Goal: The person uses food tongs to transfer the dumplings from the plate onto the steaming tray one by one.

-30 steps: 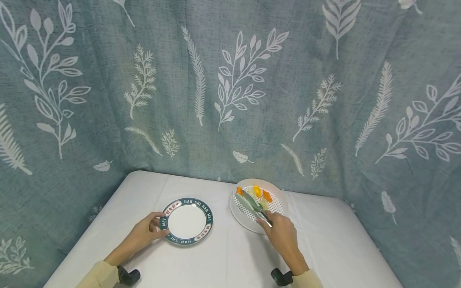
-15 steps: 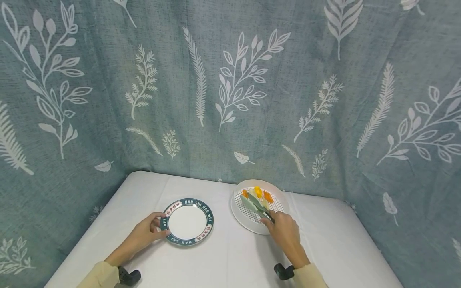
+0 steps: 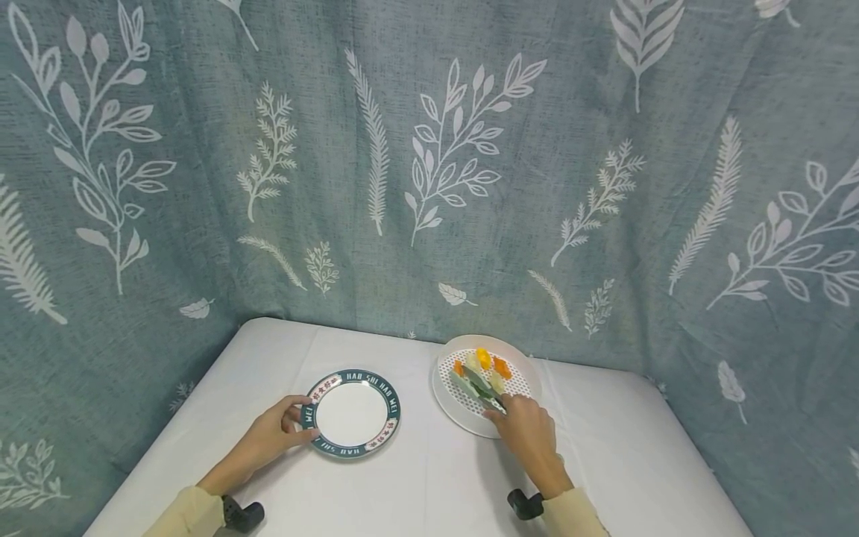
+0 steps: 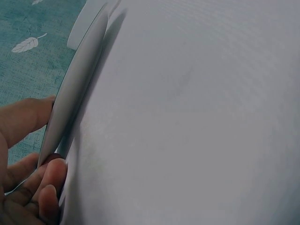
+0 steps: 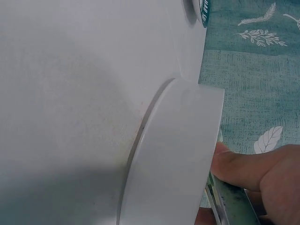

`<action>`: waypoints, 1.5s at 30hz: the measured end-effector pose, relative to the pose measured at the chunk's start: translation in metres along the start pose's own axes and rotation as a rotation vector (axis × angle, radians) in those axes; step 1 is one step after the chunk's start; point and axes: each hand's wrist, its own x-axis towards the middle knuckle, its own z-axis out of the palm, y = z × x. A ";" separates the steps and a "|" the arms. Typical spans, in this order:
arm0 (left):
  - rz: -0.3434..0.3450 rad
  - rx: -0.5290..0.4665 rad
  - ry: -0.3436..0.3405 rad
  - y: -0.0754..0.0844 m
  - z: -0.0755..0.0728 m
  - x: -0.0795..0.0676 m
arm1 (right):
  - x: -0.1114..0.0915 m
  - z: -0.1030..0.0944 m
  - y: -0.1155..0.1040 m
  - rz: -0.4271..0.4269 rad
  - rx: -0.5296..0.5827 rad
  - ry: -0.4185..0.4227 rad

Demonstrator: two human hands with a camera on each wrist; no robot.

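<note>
My left hand (image 3: pixel 271 432) holds the near-left rim of a white plate (image 3: pixel 350 415) with a dark green lettered border. In the left wrist view, the thumb lies on one side of the plate (image 4: pixel 77 84) and the fingers are curled beneath its edge. Green tongs (image 3: pixel 463 383) are gripped by my right hand (image 3: pixel 530 436), their arms reaching over a round white perforated strainer dish (image 3: pixel 446 406). Inside it lie orange pieces (image 3: pixel 502 368), a yellow piece (image 3: pixel 484 359) and pale pieces (image 3: pixel 496 382). Whether the tongs pinch a piece is unclear.
A white-covered table (image 3: pixel 416 485) carries the plate on the left and the strainer dish at the back right. Behind and at both sides hangs a teal curtain (image 3: pixel 376 283) with white leaf patterns. Each wrist bears a black device (image 3: pixel 525 505).
The tongs have shifted slightly right and toward me within the dish, and an orange piece at the left sits slightly further right. My left hand stays on the plate.
</note>
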 end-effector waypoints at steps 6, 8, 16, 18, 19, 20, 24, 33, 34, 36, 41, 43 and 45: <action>0.002 -0.006 -0.007 -0.001 -0.001 0.000 | 0.000 0.000 0.001 -0.001 -0.011 -0.002; 0.003 -0.012 -0.009 -0.001 -0.001 0.000 | 0.000 -0.001 0.002 0.000 -0.011 -0.003; 0.008 -0.026 -0.014 -0.001 -0.001 -0.001 | -0.002 -0.006 0.003 0.011 -0.011 0.039; 0.002 -0.037 -0.019 -0.001 -0.001 -0.001 | -0.004 -0.007 0.004 0.010 0.004 0.053; 0.001 -0.040 -0.020 -0.001 -0.002 -0.002 | -0.005 -0.008 0.004 0.005 0.013 0.060; 0.001 -0.040 -0.021 -0.001 -0.002 -0.002 | -0.006 -0.009 0.005 0.002 0.024 0.066; 0.006 -0.023 -0.014 0.001 -0.002 -0.002 | -0.008 -0.011 0.007 -0.005 0.069 0.068; 0.008 -0.016 -0.009 0.001 -0.001 -0.002 | -0.023 -0.015 0.004 -0.044 0.135 0.078; 0.006 -0.014 -0.010 0.001 -0.001 -0.002 | -0.025 -0.016 0.003 -0.054 0.141 0.082; 0.006 -0.017 -0.013 0.000 -0.001 -0.001 | -0.028 -0.016 -0.001 -0.065 0.143 0.082; 0.008 -0.039 -0.027 -0.001 -0.001 -0.001 | -0.036 -0.013 -0.011 -0.079 0.171 0.068; 0.008 -0.044 -0.030 -0.001 -0.002 -0.001 | -0.039 -0.012 -0.016 -0.094 0.185 0.062; 0.009 -0.047 -0.032 -0.001 -0.002 -0.001 | -0.043 -0.012 -0.021 -0.110 0.202 0.050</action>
